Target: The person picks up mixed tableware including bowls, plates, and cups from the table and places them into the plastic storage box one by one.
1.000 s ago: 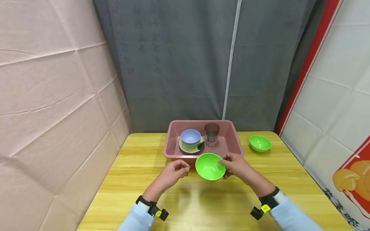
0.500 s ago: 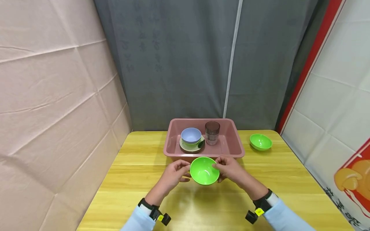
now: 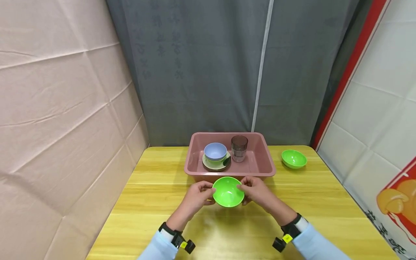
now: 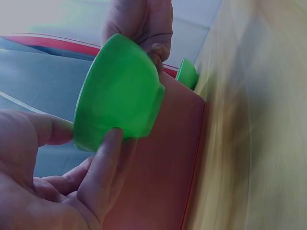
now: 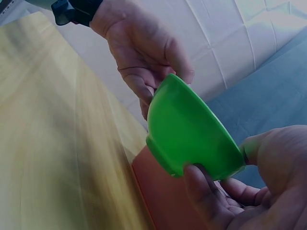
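Observation:
A bright green bowl (image 3: 228, 192) is held up over the table in front of the pink basin, its inside turned toward me. On its left side my left hand (image 3: 197, 196) pinches the rim, thumb at the edge and fingers against the outer wall, as the left wrist view shows on the bowl (image 4: 120, 91). My right hand (image 3: 256, 193) grips the opposite side, its thumb over the rim. From the right wrist view the bowl's outer wall and foot ring show, with right fingers (image 5: 204, 191) under it.
Behind the bowl stands the pink basin (image 3: 256, 169). Inside it are a blue bowl (image 3: 215, 151) stacked on a green one, plates (image 3: 208, 165) beneath, a dark spoon (image 3: 227, 160) and a smoky glass (image 3: 239, 148). Another green bowl (image 3: 294, 159) sits at the table's back right.
The green bowl has moved left and slightly down in the right hand. The left hand, earlier apart from it, now holds its left rim.

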Demonstrator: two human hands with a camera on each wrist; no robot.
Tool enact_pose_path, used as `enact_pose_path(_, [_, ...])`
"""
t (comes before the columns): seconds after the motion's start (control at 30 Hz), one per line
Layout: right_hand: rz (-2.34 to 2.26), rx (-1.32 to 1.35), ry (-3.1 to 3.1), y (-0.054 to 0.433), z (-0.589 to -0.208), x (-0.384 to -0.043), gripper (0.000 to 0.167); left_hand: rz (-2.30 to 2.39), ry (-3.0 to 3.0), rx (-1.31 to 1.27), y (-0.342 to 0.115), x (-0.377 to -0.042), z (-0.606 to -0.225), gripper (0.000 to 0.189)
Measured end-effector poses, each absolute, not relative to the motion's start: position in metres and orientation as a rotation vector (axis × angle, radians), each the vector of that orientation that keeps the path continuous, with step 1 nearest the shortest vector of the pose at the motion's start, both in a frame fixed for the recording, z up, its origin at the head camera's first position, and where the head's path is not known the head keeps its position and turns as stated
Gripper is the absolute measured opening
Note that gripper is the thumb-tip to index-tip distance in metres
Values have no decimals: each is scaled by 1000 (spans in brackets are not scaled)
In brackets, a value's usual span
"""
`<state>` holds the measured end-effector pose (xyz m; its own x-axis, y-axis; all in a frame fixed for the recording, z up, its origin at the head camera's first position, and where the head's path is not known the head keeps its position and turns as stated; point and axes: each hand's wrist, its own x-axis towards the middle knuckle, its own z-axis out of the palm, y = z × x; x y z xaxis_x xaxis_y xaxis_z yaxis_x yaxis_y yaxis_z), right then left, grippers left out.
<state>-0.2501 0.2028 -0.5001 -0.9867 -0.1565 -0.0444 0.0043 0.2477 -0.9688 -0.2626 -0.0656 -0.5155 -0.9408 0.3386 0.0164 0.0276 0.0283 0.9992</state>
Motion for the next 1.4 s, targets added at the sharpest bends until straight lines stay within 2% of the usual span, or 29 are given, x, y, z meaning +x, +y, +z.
enact_pose_path(0.6, [-1872, -179, 2316, 198, -502, -250, 27, 2016, 2078, 357, -71, -268, -517, 30])
enact_pose_path(1.07, [-1784, -266, 2343, 218, -502, -244, 45, 1973, 2153, 367, -90, -279, -504, 29])
enact_pose_path(1.4, [-1470, -336, 2587, 242, -524, -235, 33, 1941, 2215, 343, -106, -297, -480, 29])
